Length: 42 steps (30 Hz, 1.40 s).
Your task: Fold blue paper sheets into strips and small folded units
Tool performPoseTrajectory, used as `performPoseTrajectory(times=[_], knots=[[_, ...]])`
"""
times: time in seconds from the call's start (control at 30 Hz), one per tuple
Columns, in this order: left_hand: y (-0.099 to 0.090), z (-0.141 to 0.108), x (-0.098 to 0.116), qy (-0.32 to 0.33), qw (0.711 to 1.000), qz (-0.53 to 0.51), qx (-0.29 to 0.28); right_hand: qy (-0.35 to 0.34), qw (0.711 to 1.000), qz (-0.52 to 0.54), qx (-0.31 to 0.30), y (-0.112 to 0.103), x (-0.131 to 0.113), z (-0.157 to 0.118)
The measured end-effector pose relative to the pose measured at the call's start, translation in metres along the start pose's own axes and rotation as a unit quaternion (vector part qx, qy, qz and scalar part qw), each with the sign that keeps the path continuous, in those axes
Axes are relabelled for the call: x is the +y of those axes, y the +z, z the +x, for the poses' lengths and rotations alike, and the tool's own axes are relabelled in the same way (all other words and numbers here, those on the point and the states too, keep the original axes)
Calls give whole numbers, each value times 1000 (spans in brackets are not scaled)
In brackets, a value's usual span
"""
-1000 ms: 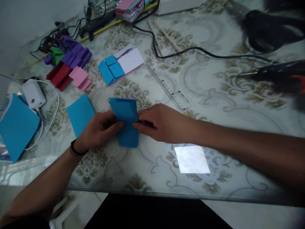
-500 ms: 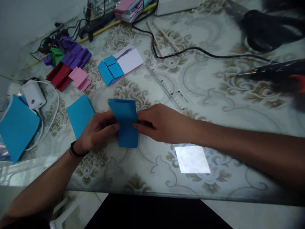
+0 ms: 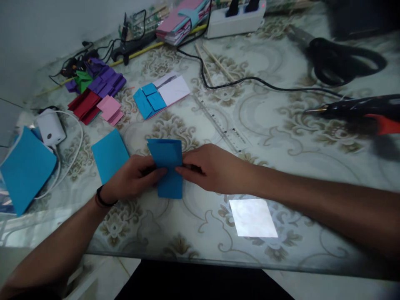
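Note:
A folded sheet of blue paper [image 3: 170,183] is held up between my two hands, its layers parting slightly at the top edge. My left hand [image 3: 137,176] pinches its left side, thumb on the near face. On the right edge, the thumb and fingers of my right hand [image 3: 208,167] grip the same paper; the fingertips behind it are hidden. Just beyond my left hand lies a flat blue sheet [image 3: 109,153]. Farther back, a folded blue paper piece [image 3: 149,100] rests on a white card [image 3: 173,89].
Folded purple [image 3: 108,81], red [image 3: 83,105] and pink paper pieces [image 3: 110,109] sit at the back left. A white device [image 3: 50,127] with a cable is at left. A clear ruler [image 3: 220,125], scissors [image 3: 340,60], a black-and-orange tool [image 3: 359,109] and a power strip [image 3: 236,21] lie right and back.
The camera view has tilted, so everything on the table appears slightly lower and more of the power strip shows. My left thumb reaches a little farther across the folded paper.

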<state>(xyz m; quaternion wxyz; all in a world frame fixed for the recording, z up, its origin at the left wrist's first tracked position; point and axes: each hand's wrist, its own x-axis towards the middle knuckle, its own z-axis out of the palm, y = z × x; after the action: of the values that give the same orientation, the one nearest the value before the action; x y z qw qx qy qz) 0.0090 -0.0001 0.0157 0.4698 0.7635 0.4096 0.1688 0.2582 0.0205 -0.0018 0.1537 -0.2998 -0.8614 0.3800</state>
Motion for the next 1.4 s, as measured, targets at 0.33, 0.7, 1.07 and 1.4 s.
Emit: performPoseTrajectory(times=[0.33, 0.7, 1.07, 1.4], knots=[[0, 2, 4, 22, 1000, 9, -1, -7, 1000, 7, 4, 1, 1, 0], [0, 0, 0, 18, 1000, 6, 2, -6, 1000, 9, 1, 2, 1, 1], [0, 0, -1, 29, 999, 19, 3, -7, 1000, 5, 4, 1, 2, 0], [0, 1, 3, 13, 1000, 3, 2, -10, 1000, 2, 7, 2, 2, 1]])
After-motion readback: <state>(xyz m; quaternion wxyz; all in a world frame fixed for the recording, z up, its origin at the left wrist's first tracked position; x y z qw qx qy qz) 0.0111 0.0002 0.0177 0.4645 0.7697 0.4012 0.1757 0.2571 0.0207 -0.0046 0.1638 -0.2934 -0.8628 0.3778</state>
